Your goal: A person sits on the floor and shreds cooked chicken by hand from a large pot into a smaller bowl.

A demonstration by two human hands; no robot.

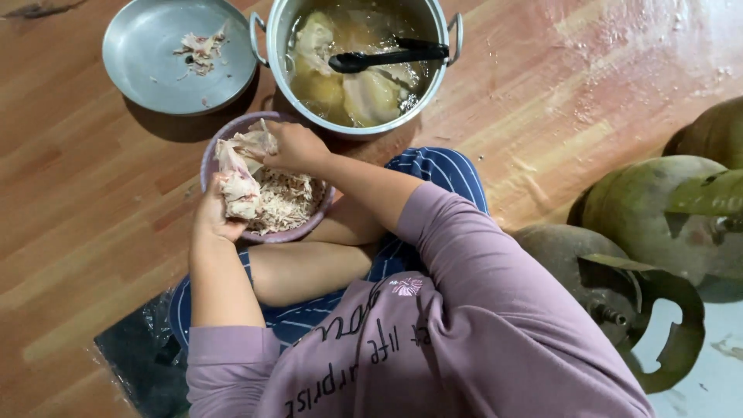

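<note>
My left hand [210, 218] holds a large piece of cooked chicken [238, 184] over a purple bowl [208, 161]. My right hand [296, 147] pinches the top of the same piece, fingers closed on the meat. The bowl rests on my lap and holds a heap of shredded chicken [285, 200]. Just beyond it stands a steel pot [364, 131] with broth and more chicken pieces, and a black utensil [387, 56] lies across it.
A round metal plate [147, 66] with a few scraps of bone and skin [201, 48] sits on the wooden floor at the upper left. Green gas cylinders [650, 209] stand at the right. A black plastic sheet [135, 356] lies under my legs.
</note>
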